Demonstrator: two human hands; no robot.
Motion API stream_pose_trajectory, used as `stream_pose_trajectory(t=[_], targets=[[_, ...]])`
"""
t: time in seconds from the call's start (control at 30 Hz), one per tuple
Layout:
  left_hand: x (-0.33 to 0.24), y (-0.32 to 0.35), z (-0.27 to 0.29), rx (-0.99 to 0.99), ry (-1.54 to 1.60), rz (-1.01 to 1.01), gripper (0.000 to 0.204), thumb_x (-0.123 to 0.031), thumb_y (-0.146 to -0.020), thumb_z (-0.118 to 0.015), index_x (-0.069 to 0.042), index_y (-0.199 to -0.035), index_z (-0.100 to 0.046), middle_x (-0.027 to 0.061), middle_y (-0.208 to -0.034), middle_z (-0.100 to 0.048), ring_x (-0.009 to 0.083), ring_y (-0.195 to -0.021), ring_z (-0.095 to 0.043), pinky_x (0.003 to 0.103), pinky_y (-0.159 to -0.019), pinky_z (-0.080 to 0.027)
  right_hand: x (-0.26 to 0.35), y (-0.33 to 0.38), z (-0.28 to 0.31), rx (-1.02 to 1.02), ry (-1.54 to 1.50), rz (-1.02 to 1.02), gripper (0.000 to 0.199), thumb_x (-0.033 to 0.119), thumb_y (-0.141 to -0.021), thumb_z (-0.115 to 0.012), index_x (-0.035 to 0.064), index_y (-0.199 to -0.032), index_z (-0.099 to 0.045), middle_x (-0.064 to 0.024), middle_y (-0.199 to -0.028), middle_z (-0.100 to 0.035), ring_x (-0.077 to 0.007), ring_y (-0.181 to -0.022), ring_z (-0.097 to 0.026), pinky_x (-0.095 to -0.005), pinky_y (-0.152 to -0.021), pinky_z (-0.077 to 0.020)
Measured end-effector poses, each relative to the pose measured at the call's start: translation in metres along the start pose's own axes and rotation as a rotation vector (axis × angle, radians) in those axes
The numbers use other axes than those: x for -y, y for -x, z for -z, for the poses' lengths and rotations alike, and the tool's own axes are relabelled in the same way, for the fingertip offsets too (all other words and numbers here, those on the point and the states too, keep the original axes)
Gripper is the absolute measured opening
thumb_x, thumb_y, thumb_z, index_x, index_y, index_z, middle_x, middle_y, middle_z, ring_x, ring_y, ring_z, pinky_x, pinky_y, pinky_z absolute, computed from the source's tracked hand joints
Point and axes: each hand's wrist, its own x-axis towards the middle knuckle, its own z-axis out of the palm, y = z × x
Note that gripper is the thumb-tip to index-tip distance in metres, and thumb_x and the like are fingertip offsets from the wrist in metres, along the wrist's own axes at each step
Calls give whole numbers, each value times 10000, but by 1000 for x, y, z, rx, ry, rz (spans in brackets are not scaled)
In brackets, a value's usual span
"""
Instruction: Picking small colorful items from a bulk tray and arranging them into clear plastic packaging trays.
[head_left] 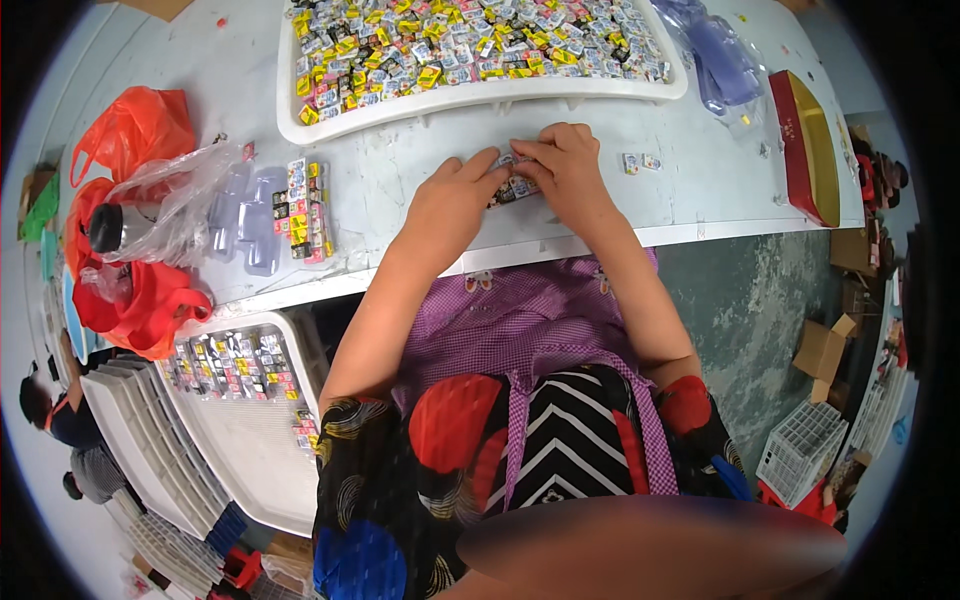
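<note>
Over the table's near edge, my left hand [452, 207] and my right hand [566, 172] meet with bent fingers. Their fingertips press together on a short cluster of small printed blocks [517, 187], partly covered by the fingers. Two more such blocks [641, 162] lie loose to the right of my right hand. Beyond both hands, a large white tray [490, 96] holds a heap of small blocks in white, yellow, black and pink. Left of my left hand, a clear plastic pack [308, 212] carries rows of these blocks.
Clear moulded shells [262, 225] lie beside red plastic bags [140, 310] and a dark-capped bottle [108, 228] at left. At right stand a red-and-gold box [803, 150] and bluish clear shells [725, 65]. A lower white tray [240, 430] holds filled packs. Other people [75, 425] are at far left.
</note>
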Motion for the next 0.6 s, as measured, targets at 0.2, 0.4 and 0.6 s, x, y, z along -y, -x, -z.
stream_pose_trajectory(t=[0.2, 0.4, 0.6], targets=[[0, 0, 4, 9, -9, 6, 425, 8, -737, -564, -113, -1138, -634, 22, -1271, -551, 260, -813, -561, 347, -738, -524, 8, 9, 7, 117, 176, 93, 456, 233, -832, -645, 166, -1276, -573, -11, -1373, -502, -260, -1349, -327, -437, -1098, -224], [2, 0, 5, 60, -63, 16, 437, 6, -743, -565, -117, -1157, -630, 30, -1286, -556, 268, -849, -572, 352, -759, -529, 17, 14, 13, 245, 261, 81, 603, 338, -861, -588, 156, -1407, -408, -4, -1483, -361, -274, -1433, -158, -492, -1138, -113], [1, 1, 6, 52, -58, 5, 429, 7, -751, -557, -117, -1155, -631, 45, -1284, -559, 287, -883, -580, 363, -786, -528, 21, 16, 17, 270, 266, 101, 631, 374, -863, -570, 136, -1418, -385, -14, -1488, -351, -294, -1435, -142, -527, -1137, -75]])
